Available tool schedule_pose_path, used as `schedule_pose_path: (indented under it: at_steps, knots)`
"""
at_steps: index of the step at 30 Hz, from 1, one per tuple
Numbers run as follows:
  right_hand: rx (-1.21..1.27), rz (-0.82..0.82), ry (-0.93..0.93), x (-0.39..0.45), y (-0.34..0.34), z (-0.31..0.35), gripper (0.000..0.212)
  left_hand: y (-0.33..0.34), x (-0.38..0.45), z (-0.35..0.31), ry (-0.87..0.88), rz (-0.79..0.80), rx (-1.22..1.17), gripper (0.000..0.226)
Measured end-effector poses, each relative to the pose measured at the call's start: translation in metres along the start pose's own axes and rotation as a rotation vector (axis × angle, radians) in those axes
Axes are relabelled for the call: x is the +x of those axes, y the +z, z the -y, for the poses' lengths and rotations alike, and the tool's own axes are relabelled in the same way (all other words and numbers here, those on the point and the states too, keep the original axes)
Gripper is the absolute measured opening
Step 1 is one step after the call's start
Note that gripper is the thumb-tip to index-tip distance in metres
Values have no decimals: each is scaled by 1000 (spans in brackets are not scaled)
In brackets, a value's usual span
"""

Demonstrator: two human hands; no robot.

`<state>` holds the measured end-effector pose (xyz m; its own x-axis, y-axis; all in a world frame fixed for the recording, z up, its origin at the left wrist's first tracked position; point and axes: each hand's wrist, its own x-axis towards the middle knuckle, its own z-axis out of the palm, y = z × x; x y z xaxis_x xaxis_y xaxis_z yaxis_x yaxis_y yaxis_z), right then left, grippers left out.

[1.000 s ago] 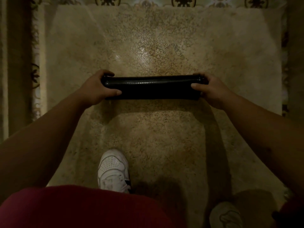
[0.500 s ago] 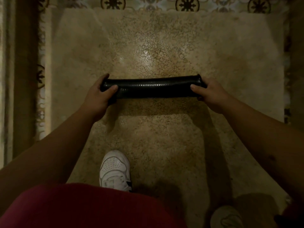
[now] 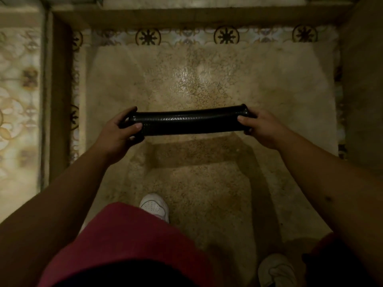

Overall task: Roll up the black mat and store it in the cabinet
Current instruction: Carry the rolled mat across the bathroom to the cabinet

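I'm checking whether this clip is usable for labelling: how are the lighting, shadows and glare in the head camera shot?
Head view: dim, warm light; a glare patch on the speckled floor beyond the rolled black mat; the mat's shadow falls on the floor below it; left hand and right hand dark but readable; edges bend from the wide lens.

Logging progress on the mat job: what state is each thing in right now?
Mat: fully rolled, held level above the rug, one end in each hand.
Left hand: shut on the mat's left end.
Right hand: shut on the mat's right end.
Rug: lying flat.
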<state>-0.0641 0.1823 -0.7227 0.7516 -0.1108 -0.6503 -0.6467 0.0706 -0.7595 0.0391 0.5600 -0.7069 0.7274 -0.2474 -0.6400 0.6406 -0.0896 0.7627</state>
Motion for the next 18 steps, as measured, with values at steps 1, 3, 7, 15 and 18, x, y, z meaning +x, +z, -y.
schedule_pose_path:
  at_steps: [1, 3, 7, 15, 18]
  knots:
    - [5, -5, -1, -10, 1, 13, 21, 1, -10, -16, 1, 1, 14, 47]
    - [13, -33, -6, -36, 2, 44, 20, 5, -35, -50, 4, -2, 29, 46]
    - [30, -95, -15, -105, 0, 115, 20, 19, -99, -124, -8, -22, 37, 47]
    - [43, -57, 11, -255, 0, 281, 25, 37, -249, -291, 6, -72, -58, 42]
    - [19, -71, -7, -303, 10, 346, 23, 35, -301, -352, 21, -80, -96, 41]
